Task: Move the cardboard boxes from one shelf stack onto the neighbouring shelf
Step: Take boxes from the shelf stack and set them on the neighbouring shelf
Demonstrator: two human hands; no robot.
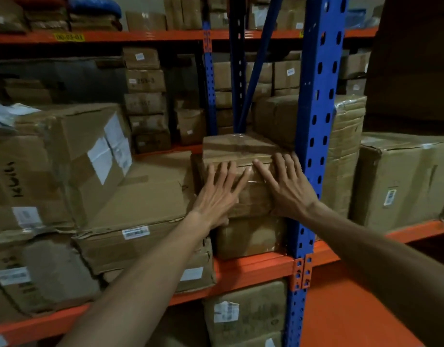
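Observation:
A small taped cardboard box [237,150] sits on top of another box [251,237] at the right end of the left shelf bay, beside the blue upright [317,126]. My left hand [219,196] lies flat against the front face of the small box, fingers spread. My right hand [284,186] presses flat on the same face near its right edge, fingers spread and touching the upright. Neither hand wraps around the box.
Large crushed cartons [140,209] fill the left bay. The orange beam [253,269] runs under the boxes. In the right bay stand a wrapped carton [346,156] and a big box [401,181]. More boxes line the rear racks.

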